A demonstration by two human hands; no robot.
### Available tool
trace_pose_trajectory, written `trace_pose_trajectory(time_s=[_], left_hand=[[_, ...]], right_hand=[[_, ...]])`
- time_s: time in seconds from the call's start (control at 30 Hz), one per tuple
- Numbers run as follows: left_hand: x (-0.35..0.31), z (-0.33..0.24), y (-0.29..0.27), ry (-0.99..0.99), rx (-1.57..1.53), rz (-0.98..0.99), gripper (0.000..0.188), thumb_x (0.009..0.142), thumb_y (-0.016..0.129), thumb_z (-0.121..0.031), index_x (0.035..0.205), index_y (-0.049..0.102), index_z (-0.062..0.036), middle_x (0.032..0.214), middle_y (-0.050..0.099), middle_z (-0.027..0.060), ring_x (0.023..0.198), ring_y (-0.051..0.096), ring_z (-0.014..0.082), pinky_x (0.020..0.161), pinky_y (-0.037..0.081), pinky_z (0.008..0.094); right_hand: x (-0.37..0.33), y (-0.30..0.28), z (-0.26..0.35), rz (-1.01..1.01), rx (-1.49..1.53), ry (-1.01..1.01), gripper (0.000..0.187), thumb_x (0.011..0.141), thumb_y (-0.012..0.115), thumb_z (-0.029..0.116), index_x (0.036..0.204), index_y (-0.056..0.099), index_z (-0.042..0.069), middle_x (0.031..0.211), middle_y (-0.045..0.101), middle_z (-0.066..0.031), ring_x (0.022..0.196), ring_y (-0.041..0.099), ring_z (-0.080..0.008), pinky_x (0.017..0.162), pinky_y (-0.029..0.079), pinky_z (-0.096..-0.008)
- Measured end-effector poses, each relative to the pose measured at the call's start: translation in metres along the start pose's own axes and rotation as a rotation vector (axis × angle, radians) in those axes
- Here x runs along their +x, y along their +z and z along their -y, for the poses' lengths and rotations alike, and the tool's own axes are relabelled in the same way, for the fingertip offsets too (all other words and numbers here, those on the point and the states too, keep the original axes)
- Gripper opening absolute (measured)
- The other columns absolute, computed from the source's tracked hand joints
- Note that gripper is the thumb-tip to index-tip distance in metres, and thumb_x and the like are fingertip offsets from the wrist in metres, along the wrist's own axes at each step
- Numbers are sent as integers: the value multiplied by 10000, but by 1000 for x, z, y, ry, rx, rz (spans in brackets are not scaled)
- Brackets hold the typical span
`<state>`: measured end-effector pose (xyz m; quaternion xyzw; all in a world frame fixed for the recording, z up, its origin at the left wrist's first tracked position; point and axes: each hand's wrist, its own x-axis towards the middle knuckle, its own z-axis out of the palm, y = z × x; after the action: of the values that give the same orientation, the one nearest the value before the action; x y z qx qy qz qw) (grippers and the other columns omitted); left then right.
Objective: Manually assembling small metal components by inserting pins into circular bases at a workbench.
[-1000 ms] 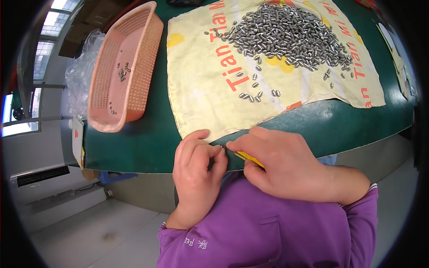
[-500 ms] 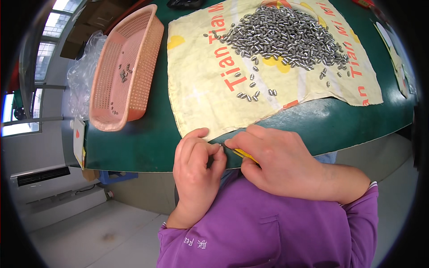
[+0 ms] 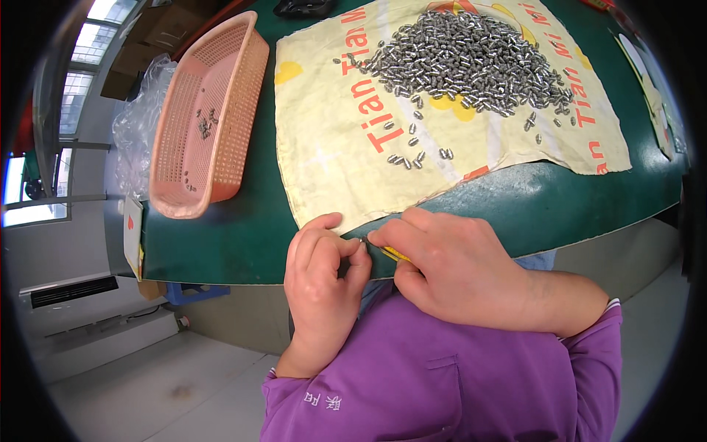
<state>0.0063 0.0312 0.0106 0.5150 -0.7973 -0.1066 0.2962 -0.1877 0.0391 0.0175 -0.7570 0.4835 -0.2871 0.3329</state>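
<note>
Grip, left hand (image 3: pixel 320 283): thumb and forefinger pinched together on a small dark piece (image 3: pixel 364 241), mostly hidden by the fingertips; the other fingers are curled.
Grip, right hand (image 3: pixel 468 269): closed around a yellow tool (image 3: pixel 395 253), its forefinger reaching toward the left fingertips; the tool's tip is too small to make out.
Piece: between the two hands, just above the table's near edge, close to the cloth's lower corner; whether it touches the tool cannot be told.
Cloth (image 3: pixel 324 166): pale yellow with red lettering, spread on the green table (image 3: pixel 213 254) beyond the hands.
Pile (image 3: pixel 471 66): many small silvery barrel-shaped parts heaped on the cloth's far half, a few strays lying nearer.
Basket (image 3: pixel 239 140): pink, left of the cloth, with a small cluster of parts (image 3: pixel 205 125) inside.
Bag (image 3: pixel 140 129): clear plastic, crumpled, beside the basket's left side.
Sleeves: purple, at both wrists or forearms.
</note>
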Motion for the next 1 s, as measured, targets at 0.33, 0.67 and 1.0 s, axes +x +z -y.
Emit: trace_pose_trajectory(time_s=[0.33,0.67,1.0], left_hand=[[-2,-2,-4,-40,6,15,233,728,765,73,806,578,-41,821,594,97,1007,687,352,817,548,417],[-5,1,-1,-33,-26,-15,228,728,772,70,819,590,-34,810,591,95,989,680,354,839,560,426],[-5,-1,-3,-11,-25,3,223,741,773,66,833,592,-28,825,588,101,990,672,364,850,566,437]], right_hand=[[3,0,-5,-69,-32,88,309,815,632,53,1116,669,107,931,648,-89,791,677,-312,643,541,-430],[-2,3,-8,-97,-28,-110,222,795,666,61,998,579,81,855,573,-78,777,657,-287,617,534,-413],[-4,7,-2,-49,-44,-116,373,787,675,70,1157,670,118,858,578,-47,737,637,-257,603,521,-387]])
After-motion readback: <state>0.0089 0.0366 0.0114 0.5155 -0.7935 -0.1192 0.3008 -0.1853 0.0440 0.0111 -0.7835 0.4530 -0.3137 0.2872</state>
